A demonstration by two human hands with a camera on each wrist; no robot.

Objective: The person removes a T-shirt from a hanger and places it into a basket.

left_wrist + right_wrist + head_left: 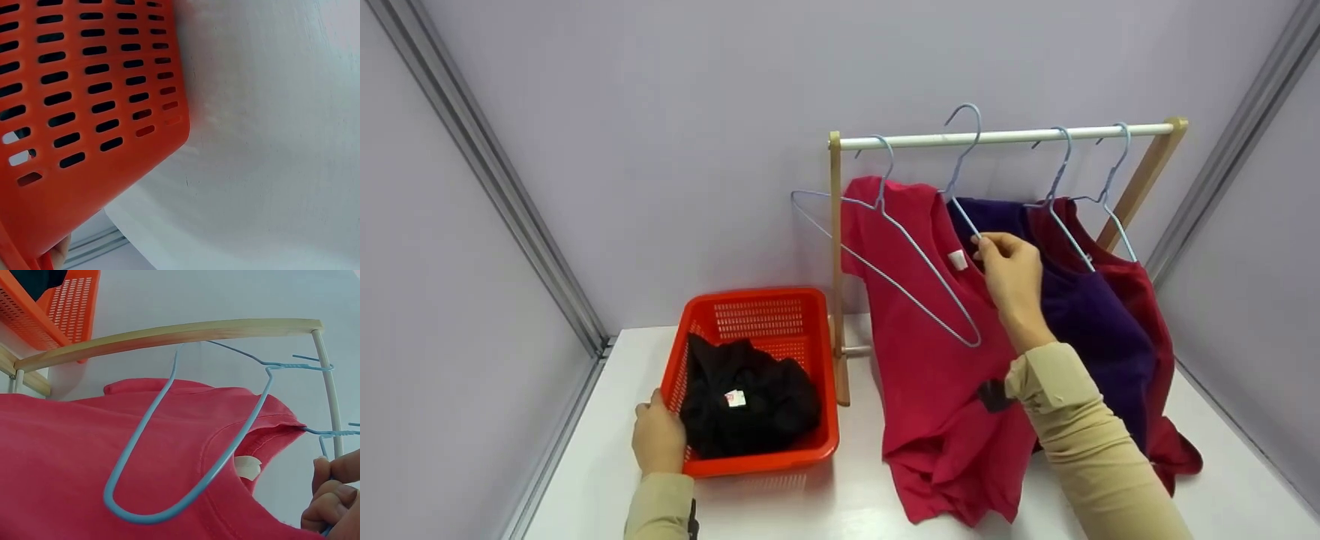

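Pink shirt (937, 382) hangs, in the head view, below and to the left of the right hand (1011, 274), whose thumb and forefinger pinch the wire of its blue hanger (966, 217) beneath the rail (913, 141), while the left hand (658, 439) grips the side of the red basket (765, 462), with a black garment (765, 416) just right of its fingers. From the left wrist, the slotted basket wall spreads above a partly hidden fingertip at the rim. From the right wrist, the shirt's neckline lies beside the pinching fingers, an empty hanger (147, 517) farther from them.
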